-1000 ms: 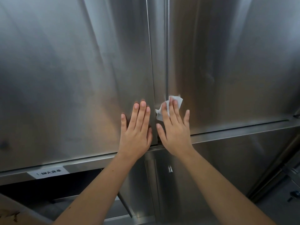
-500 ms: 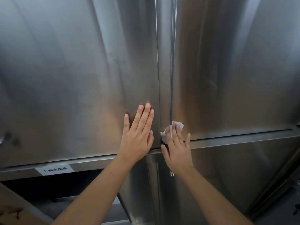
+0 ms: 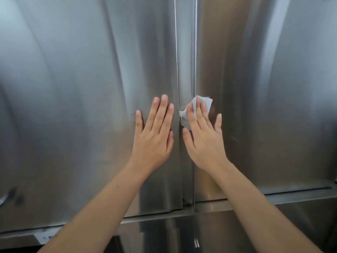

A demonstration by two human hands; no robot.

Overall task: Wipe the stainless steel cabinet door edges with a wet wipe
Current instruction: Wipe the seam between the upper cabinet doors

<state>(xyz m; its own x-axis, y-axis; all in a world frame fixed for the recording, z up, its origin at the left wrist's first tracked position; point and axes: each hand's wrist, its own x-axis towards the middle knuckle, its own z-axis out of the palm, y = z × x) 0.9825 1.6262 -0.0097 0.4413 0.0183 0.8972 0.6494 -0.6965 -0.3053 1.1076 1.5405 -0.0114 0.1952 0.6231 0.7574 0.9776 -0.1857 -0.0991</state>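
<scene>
Since the frame half a second earlier, the right hand [image 3: 204, 143] and the wet wipe [image 3: 183, 117] have travelled upward along the vertical edge of the right cabinet door [image 3: 273, 106]. They were at the bottom corner of that edge, and they are now well above the horizontal rail [image 3: 291, 197] below the doors. The left hand [image 3: 154, 137] has also moved higher on the left cabinet door [image 3: 82, 106].

The right hand is spread wide, with its fingers straight. The index, middle and ring fingers press the wipe flat against the steel. The wipe lies under these fingertips, at the left edge of the right door. Crumpled white material projects beyond the fingertips at the top and past the index finger to the left, across the seam onto the narrow centre strip [image 3: 186, 61] between the doors. The little finger and the thumb are splayed clear of the wipe.

The left hand is also spread, palm flat on the left door, and holds nothing. Its fingers point upward, just beside the right edge of that door. The centre strip separates the two hands, and they do not touch.

Part of a white label [image 3: 42, 238] is visible on the frame at the lower left; its text is unreadable.
</scene>
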